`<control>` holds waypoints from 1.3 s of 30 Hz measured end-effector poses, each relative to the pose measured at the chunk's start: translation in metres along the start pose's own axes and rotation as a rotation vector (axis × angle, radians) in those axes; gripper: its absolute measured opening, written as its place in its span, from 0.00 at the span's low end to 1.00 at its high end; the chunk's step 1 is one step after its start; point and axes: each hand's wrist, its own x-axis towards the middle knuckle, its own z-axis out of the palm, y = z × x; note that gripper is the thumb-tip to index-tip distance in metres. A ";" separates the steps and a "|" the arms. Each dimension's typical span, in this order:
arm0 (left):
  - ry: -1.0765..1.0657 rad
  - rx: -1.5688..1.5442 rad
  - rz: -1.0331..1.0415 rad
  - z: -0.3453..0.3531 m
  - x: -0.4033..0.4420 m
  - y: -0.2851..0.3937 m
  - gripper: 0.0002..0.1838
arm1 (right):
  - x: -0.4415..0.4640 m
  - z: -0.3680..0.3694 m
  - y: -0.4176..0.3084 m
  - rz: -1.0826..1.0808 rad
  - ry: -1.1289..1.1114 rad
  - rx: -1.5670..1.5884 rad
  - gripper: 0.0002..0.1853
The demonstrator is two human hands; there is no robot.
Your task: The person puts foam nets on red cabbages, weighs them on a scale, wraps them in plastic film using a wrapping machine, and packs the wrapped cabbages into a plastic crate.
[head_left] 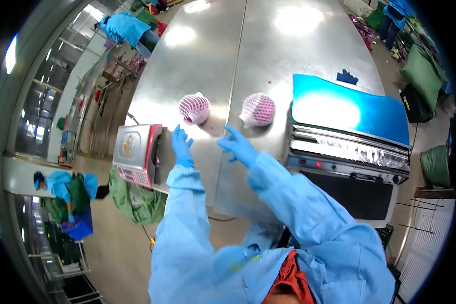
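Note:
Both hands wear blue gloves and hang over the near part of a metal table (pixel 207 61). My left hand (pixel 182 145) is open, just below a round pink and white bundle (pixel 194 108) in what looks like white netting. My right hand (pixel 238 145) is open too, its fingers spread, below and left of a second such bundle (pixel 259 110). Neither hand visibly touches a bundle, and both are without anything in them. The two bundles lie apart, one on each side of the table's seam.
A scale (pixel 133 154) with a red side stands at the left edge. At right is a machine with a blue sheet (pixel 349 109) and a red light. A dark blue item (pixel 347 77) lies behind it. Co-workers (pixel 129 29) (pixel 66 190) are farther off; a green sack (pixel 134 200) lies below.

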 end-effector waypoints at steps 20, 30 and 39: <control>-0.298 -0.528 -0.125 0.103 -0.047 0.045 0.33 | 0.069 0.005 -0.049 -0.236 0.489 -0.538 0.60; -0.906 -0.581 -0.098 0.323 -0.232 0.086 0.37 | -0.140 -0.246 -0.134 -0.343 0.823 -0.557 0.54; -0.884 0.028 -0.176 0.390 -0.295 0.086 0.35 | -0.196 -0.366 -0.139 -0.265 0.554 -0.470 0.43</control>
